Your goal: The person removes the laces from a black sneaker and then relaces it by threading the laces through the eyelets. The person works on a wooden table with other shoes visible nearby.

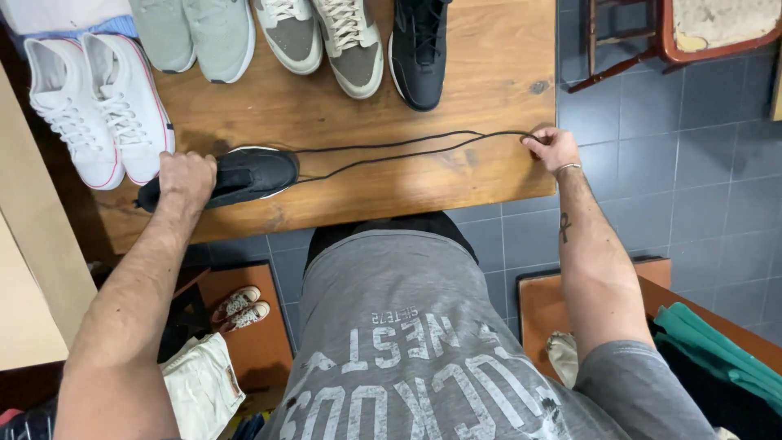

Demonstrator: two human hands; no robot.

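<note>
table (pixel 456 175): wooden top under both hands; its near edge runs just below the fingers of each hand.
black shoe (pixel 236 175): lies on its side near the table's front edge, toe toward the right hand, heel end under the left fingers.
left hand (pixel 186 178): fingers clenched over the heel end of the black shoe, pressing it to the table; fingertips are hidden by the knuckles.
right hand (pixel 552 148): at the table's right edge, well apart from the shoe; thumb and fingers pinched on the two ends of the lace.
lace (pixel 407 149): black, two strands running from the shoe's eyelets straight to the right fingers, both drawn nearly taut and lying just over the wood.
step in hand: judging by the taut strands, the lace is being pulled even, shoe held still by one hand while the other draws both ends out.
next move calls for: likely a steady hold on the heel so the shoe does not slide, and equal tension on both strands; the right fingers have little table left beyond them.
other shoes: white pair (pixel 98 110) beyond the left fingers, green pair (pixel 199 33), grey-and-cream pair (pixel 326 37) and one more black shoe (pixel 417 53) farther up, none touched.
bracelet (pixel 568 168): thin band on the right wrist, just behind the pinching fingers.
</note>
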